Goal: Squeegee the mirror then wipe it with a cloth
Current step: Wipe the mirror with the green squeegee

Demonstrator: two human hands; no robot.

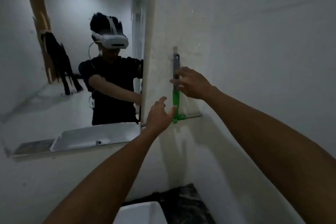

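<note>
The mirror fills the left of the view, and a person in a headset shows in it. To its right a squeegee hangs upright on the white wall, grey handle up, green neck and blade at the bottom. My right hand has its fingers on the grey handle, thumb and fingers around it. My left hand is spread just left of the green neck, its thumb tip touching it. No cloth is in view.
A white basin corner sits at the bottom centre beside a dark counter. The mirror's white frame edge juts from the wall. A wooden door shows in the mirror reflection.
</note>
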